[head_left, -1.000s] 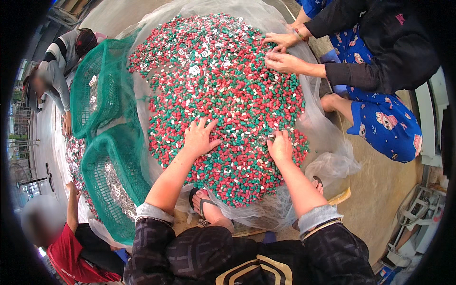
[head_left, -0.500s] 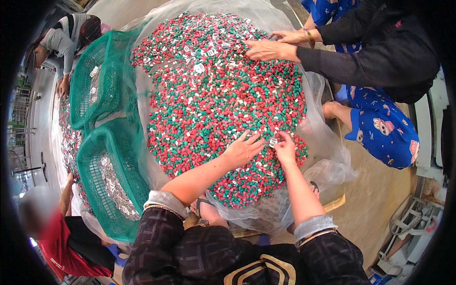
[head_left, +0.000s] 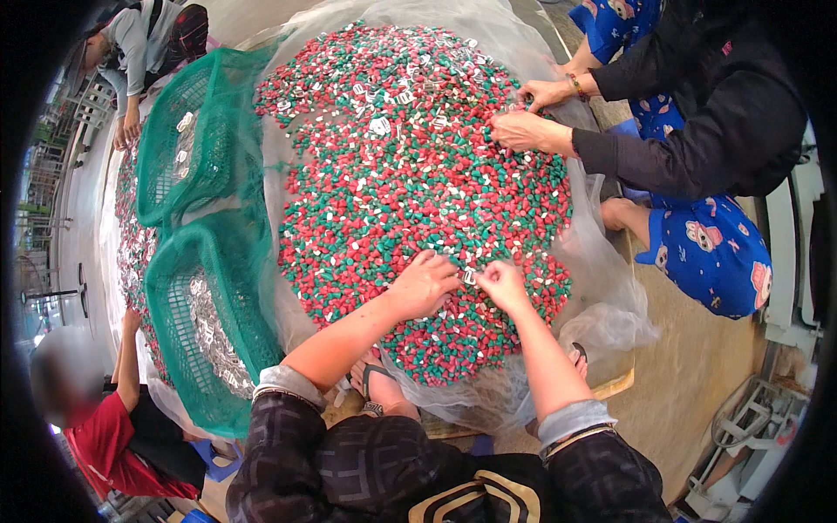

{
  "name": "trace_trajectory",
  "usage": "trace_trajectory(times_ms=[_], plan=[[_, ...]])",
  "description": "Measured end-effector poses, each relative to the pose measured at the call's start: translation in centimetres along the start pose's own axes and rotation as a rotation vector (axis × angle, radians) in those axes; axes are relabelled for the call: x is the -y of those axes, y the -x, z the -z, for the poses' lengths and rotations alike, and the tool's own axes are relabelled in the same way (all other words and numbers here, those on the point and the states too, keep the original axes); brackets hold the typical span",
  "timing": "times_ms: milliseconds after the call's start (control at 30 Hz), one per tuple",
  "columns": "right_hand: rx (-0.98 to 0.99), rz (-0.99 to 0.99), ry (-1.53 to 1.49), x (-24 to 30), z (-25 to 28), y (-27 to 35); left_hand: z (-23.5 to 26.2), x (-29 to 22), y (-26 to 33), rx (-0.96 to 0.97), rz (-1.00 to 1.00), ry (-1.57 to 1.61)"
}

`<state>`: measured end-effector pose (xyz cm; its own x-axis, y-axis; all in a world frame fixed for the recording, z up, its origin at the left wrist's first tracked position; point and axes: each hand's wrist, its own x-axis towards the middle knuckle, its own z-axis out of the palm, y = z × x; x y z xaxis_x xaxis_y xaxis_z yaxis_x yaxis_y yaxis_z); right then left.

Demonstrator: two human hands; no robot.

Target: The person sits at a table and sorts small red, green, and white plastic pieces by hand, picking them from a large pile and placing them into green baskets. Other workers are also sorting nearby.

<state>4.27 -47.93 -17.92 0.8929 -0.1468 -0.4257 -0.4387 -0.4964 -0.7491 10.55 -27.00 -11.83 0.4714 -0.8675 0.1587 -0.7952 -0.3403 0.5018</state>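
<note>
A heap of small red, green and white pebble-like pieces (head_left: 392, 218) covers a translucent sheet (head_left: 602, 296), with pale metal buckle-like pieces (head_left: 378, 126) scattered among them. Over the near part of the heap, my right hand (head_left: 506, 288) pinches a small pale slotted metal buckle (head_left: 469, 276) between thumb and finger. My left hand (head_left: 422, 286) is just left of that buckle, its fingers curled and bunched. Whether its fingertips touch the buckle or hold a piece of their own is hidden.
Two green mesh-covered baskets (head_left: 163, 270) with metal pieces inside stand at the left. Across the heap at the right, a co-worker's hands (head_left: 532, 131) work over its edge. Two other people bend over another heap (head_left: 131, 253) at the far left. Machinery (head_left: 750, 436) stands lower right.
My hands have drawn closer together, the right one moving left with the buckle. My left fingers went from spread to curled. The co-worker's hands moved toward the heap's right edge.
</note>
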Motion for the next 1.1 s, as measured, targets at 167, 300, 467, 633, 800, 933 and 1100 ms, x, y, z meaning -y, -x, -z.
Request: trace_trajectory(times_ms=[167,300,467,633,800,933,1100], plan=[[-0.04,0.008,0.452,5.2,-0.3,2.1,5.7,5.8,2.1,-0.327,0.575,-0.376],[-0.039,0.023,0.493,3.9,-0.9,1.6,5.5,7.0,3.7,-0.06,0.793,-0.32],[-0.236,-0.029,0.001,0.8,0.7,0.4,4.1,2.0,2.2,0.108,0.503,0.008],[-0.363,-0.022,-0.09,-1.2,4.3,-0.6,2.6,3.0,1.2,0.116,0.313,0.411],[-0.313,-0.222,-0.374,0.5,5.7,-0.2,4.3,9.8,-1.4,-0.11,0.682,-0.125],[-0.277,-0.338,-0.623,1.2,5.2,0.0,0.6,6.9,-1.8,0.022,0.431,0.049],[-0.396,-0.332,-0.759,0.8,4.9,-0.2,1.2,0.8,0.0,0.368,0.247,0.27]])
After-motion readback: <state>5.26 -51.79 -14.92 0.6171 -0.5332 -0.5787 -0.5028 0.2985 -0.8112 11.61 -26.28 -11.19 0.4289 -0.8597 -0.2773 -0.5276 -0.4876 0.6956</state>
